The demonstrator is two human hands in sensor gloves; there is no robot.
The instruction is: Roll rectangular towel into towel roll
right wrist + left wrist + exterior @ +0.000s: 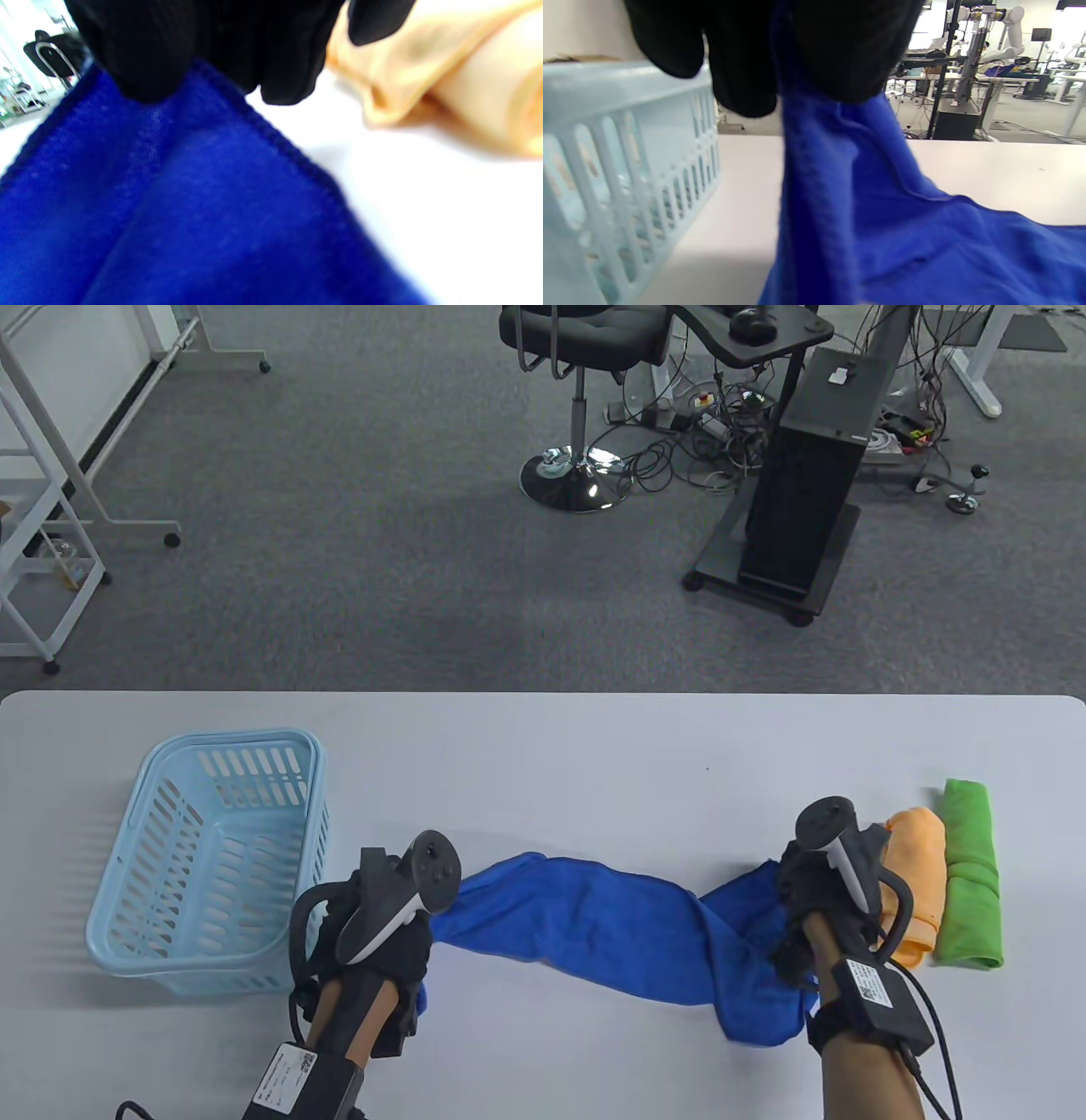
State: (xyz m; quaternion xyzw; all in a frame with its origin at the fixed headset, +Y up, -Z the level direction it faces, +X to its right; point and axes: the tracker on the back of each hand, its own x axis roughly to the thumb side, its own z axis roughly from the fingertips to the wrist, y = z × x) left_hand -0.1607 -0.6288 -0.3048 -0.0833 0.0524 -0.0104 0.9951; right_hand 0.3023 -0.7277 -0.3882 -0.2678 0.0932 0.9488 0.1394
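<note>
1. gripping: left hand holds one end of the towel, right hand holds the other.
2. towel sags between them onto the table.
3. basket left, orange roll and green roll right.

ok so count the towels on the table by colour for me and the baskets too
Blue towel: 1, held at each end by the left hand and right hand
Orange towel: 1
Green towel: 1
Light blue basket: 1
Total: 4
</note>
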